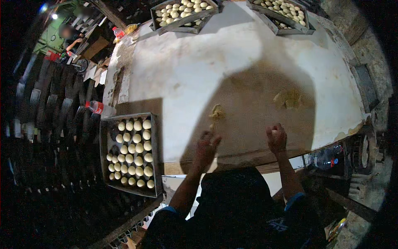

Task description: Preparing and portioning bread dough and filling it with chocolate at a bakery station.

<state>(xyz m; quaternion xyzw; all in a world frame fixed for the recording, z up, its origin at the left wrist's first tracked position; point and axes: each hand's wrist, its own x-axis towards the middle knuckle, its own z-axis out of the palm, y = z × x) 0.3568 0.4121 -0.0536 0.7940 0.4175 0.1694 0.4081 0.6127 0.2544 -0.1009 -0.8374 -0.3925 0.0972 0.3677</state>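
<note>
At the lower left of the frame, the tray (156,145) was mostly filled with dough balls (139,160), with gaps unfilled, while dough scraps (217,112) lay unrounded at the centre, near the loosely open left hand (204,149); whether the curled right hand (276,139) held anything, I could not tell.

You are in what looks like a bakery workshop: pale dough balls (138,159) sit in metal trays (157,166) at your worktable's (178,74) left side and far edge, with dough scraps (217,112) on its top.
</note>
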